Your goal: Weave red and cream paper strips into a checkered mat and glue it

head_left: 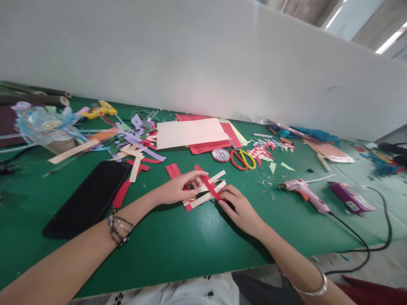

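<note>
Red and cream paper strips cross each other in a partly woven piece (189, 206) on the green table. A red strip (208, 183) lies slantwise over the cream strips (203, 199), which point to the right. My right hand (237, 208) pinches the lower end of that red strip. At the left side of the weave is my left hand (178, 187), its fingers curled over the crossing strips, with the fingertips near the red strip's upper part. What the left fingers hold, if anything, is partly hidden.
A black phone-like slab (89, 199) lies left. Scissors (242, 159), a round pin case (220, 155) and a cream sheet (190, 133) sit behind the weave. A pink glue gun (307, 194) and a purple box (351, 198) with cables lie right. Paper scraps (135, 137) are behind left.
</note>
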{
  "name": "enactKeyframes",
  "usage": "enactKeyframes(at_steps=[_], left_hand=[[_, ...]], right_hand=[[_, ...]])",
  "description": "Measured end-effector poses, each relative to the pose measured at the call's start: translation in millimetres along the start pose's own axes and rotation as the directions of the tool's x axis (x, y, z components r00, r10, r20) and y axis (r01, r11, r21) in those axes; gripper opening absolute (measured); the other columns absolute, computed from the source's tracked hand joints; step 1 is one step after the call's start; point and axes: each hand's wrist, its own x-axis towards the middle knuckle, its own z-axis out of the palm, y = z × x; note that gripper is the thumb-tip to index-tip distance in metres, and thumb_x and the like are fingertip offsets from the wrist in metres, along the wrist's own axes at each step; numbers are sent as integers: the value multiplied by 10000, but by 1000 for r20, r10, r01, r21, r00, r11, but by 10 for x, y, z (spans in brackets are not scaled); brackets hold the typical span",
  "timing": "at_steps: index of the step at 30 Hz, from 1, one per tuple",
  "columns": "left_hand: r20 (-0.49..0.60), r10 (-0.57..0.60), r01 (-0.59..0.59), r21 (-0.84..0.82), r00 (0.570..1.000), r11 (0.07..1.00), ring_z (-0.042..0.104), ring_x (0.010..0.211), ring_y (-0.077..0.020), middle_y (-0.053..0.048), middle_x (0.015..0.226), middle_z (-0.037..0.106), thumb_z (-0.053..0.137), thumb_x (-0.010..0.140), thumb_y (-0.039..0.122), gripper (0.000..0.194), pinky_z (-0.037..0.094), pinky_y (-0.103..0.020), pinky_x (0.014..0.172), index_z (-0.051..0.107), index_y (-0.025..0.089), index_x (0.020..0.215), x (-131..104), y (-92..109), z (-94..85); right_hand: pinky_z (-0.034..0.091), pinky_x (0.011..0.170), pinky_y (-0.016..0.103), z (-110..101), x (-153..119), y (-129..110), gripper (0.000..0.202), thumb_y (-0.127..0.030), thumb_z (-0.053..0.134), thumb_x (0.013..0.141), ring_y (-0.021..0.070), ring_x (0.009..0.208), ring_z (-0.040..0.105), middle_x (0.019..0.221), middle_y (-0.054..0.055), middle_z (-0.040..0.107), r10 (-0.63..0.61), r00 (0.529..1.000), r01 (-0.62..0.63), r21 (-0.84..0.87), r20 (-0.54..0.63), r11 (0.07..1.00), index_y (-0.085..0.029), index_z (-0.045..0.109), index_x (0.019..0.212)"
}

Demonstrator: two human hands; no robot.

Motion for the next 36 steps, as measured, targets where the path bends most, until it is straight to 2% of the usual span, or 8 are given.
enactKeyframes(at_steps=[4,12,20,28,36], left_hand=[[-3,13,-13,-35,1000,999,517,722,-111,-10,884,471,495,804,222,503,462,-235,632,340,189,1282,-4,-10,-8],[-5,-9,9,6,1000,1000,531,664,-92,-23,937,522,476,832,259,489,437,-210,597,323,194,1292,-23,82,-4],[3,-16,17,-53,1000,998,522,657,-100,14,807,521,505,798,205,581,439,-218,593,268,177,1328,-3,-1,-6],[-23,4,-6,-94,1000,996,501,645,-79,-12,908,526,520,813,229,571,450,-214,590,277,228,1329,-17,29,-5],[-9,-2,1,-108,1000,994,521,610,-79,2,838,552,521,805,213,616,424,-196,550,245,211,1356,-8,1,-13]], right_hand=[[457,798,322,-1,2,-4,134,-179,434,869,167,870,521,922,67,530,-1,1000,1,-7,-2,1000,-194,562,831],[459,796,325,5,7,-1,131,-181,436,868,165,869,520,929,67,530,-9,1000,9,-15,-3,1000,-191,556,817],[453,811,325,8,-2,10,137,-186,426,876,165,883,516,940,71,525,-3,1000,4,-14,5,1000,-188,551,822],[464,796,328,2,10,-6,140,-179,429,868,169,873,523,928,69,529,-4,1000,4,-19,2,1000,-192,550,799],[469,798,338,-6,15,-19,147,-187,426,869,173,875,527,930,72,536,-8,1000,8,-25,-3,1000,-195,558,804]])
